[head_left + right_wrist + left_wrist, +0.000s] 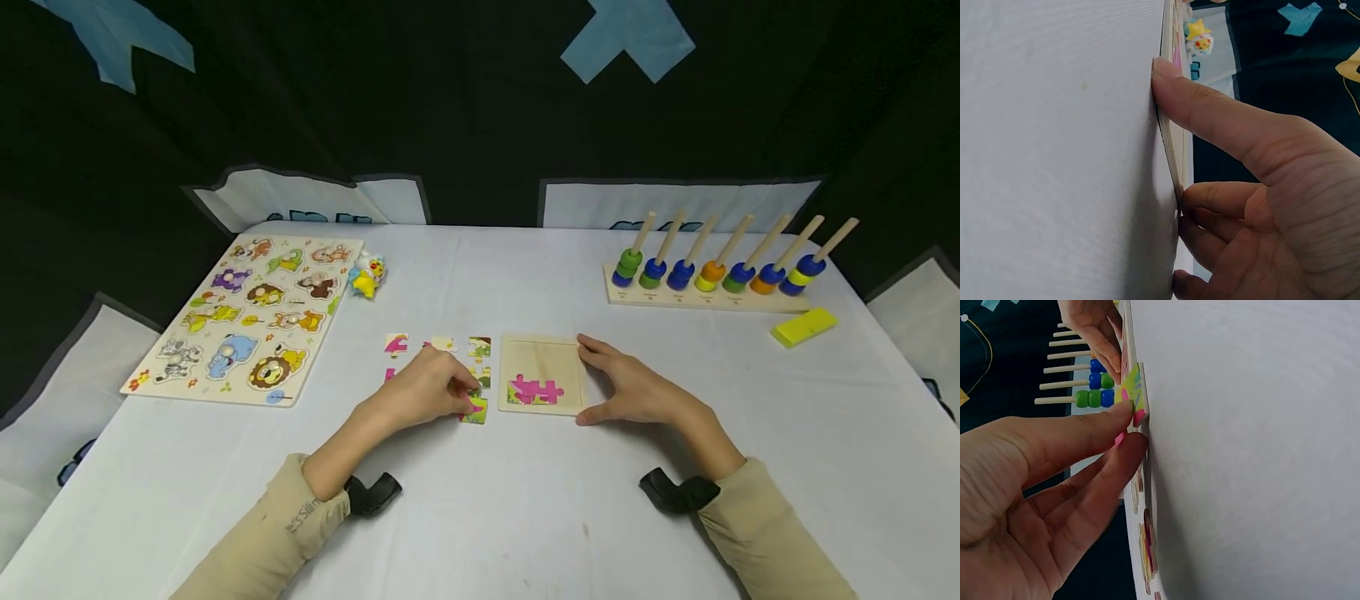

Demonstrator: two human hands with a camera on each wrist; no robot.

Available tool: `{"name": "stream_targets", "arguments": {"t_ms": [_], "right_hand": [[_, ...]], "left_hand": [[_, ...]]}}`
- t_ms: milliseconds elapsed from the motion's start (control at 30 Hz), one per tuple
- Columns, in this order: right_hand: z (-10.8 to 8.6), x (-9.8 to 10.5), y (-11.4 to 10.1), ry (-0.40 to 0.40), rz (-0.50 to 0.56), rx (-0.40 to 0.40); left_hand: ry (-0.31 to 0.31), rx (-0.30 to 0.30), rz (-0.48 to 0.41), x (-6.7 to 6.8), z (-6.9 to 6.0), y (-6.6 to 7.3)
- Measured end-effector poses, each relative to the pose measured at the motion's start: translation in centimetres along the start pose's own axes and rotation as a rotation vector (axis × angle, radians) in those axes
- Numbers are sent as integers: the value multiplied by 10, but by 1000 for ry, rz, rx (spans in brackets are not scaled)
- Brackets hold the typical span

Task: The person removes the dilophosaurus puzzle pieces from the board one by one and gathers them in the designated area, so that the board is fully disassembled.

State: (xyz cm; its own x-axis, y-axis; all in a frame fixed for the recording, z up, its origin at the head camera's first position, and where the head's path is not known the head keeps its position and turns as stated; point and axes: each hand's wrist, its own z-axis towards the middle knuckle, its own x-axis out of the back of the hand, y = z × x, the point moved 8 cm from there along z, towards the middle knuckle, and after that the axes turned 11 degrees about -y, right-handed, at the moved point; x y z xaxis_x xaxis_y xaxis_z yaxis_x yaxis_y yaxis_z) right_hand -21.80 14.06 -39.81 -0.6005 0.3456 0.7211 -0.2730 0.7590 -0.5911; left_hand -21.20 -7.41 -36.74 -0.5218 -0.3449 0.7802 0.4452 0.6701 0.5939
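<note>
My left hand [429, 385] pinches a green and pink jigsaw piece [1137, 392] between thumb and finger, low over the tabletop. The fingers partly cover it. Beside this hand lie several loose pieces, such as a lion-faced one [480, 377] and a pink one [396, 342]. To the right is a square wooden puzzle tray [542, 350], with joined pink and green pieces [536, 390] in its lower left. My right hand [637, 385] holds that tray by its right side, the thumb at the near corner and a fingertip at the far corner.
An animal peg puzzle board [251, 321] lies at the left, and a small yellow and blue toy figure [367, 276] stands by it. At the back right is a wooden peg stand [705, 298] with coloured beads. A yellow block [804, 327] lies in front of the stand.
</note>
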Motion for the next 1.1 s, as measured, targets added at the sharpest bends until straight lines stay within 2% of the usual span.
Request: {"name": "stream_targets", "arguments": {"t_ms": [200, 367, 600, 767, 867, 1100], "right_hand": [[1, 0, 2, 3, 13, 1], [2, -1, 2, 4, 5, 5], [1, 0, 1, 10, 19, 9], [0, 0, 0, 9, 17, 6], [0, 0, 0, 9, 17, 13], [0, 0, 0, 10, 13, 11]], "left_hand": [[-5, 11, 13, -1, 1, 2], [-11, 12, 67, -2, 1, 6], [-41, -23, 209, -8, 2, 13], [-2, -68, 300, -8, 1, 19], [15, -75, 312, -8, 0, 20], [12, -33, 310, -8, 0, 19]]}}
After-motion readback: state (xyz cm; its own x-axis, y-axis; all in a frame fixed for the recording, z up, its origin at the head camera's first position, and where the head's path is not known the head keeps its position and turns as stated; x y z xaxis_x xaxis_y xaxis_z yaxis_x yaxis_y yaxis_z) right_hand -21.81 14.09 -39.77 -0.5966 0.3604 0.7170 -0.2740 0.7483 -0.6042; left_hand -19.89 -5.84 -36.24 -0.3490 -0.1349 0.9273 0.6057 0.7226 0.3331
